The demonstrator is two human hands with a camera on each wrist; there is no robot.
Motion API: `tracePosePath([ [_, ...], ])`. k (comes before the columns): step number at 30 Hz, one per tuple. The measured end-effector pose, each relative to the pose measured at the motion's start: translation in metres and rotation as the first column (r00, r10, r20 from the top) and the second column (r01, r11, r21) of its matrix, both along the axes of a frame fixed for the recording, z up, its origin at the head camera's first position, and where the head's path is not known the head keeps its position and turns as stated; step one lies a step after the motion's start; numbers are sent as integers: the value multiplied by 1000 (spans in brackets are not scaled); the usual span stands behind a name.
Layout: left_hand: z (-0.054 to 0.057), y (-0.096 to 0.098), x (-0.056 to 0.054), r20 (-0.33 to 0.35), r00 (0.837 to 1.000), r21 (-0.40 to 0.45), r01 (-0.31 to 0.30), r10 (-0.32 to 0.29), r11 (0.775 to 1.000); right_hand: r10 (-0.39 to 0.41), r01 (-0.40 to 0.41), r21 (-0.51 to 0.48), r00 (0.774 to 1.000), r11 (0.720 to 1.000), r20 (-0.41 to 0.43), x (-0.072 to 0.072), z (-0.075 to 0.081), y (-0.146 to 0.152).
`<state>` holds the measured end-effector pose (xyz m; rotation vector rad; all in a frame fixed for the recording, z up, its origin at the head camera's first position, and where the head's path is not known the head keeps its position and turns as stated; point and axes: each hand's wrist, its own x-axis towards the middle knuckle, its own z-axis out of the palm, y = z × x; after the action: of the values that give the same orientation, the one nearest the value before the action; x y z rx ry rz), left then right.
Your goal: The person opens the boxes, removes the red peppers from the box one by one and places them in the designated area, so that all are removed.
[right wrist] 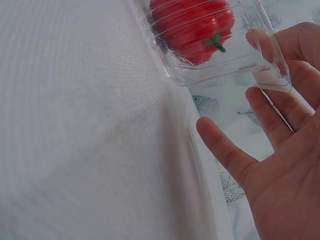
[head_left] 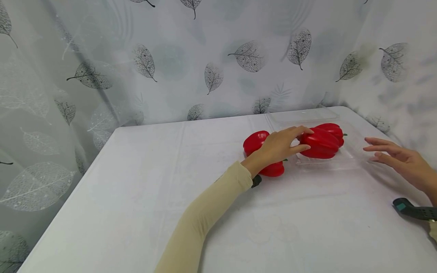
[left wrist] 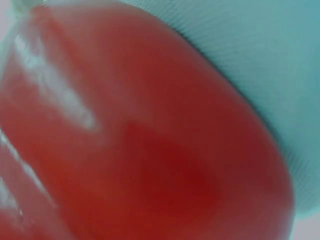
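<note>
My left hand [head_left: 281, 144] reaches over to a clear plastic container [right wrist: 200, 77] and grips a red bell pepper [head_left: 320, 146] by its near end, thumb below and fingers above. Behind that pepper, a second red pepper [head_left: 331, 131] lies in the container. Under my left wrist are two more red peppers, one further back [head_left: 253, 142] and one nearer [head_left: 274, 170]; a large red pepper [left wrist: 150, 120] fills the left wrist view. My right hand [head_left: 401, 157] is beside the container's right side, fingers extended and spread, holding nothing.
The container stands toward the back right of the white-covered table [head_left: 153, 182]. A leaf-patterned curtain [head_left: 170, 76] hangs behind the table and along its sides. Dark wrist straps show at my left wrist and my right wrist.
</note>
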<state>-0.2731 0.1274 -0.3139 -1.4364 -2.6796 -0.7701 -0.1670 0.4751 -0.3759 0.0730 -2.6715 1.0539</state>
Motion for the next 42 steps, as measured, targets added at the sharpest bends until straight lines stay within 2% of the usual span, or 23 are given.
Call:
tracePosePath([
  [19, -2, -14, 4, -12, 1000, 38, 18, -17, 999, -23, 22, 15, 1000, 1000, 22, 1, -1, -1],
  [28, -7, -17, 4, -38, 999, 73, 19, -16, 997, -14, 14, 12, 1000, 1000, 11, 0, -1, -1],
  [42, -7, -24, 6, -84, 996, 129, 35, -24, 991, -25, 25, 19, 1000, 1000, 18, 0, -1, -1],
])
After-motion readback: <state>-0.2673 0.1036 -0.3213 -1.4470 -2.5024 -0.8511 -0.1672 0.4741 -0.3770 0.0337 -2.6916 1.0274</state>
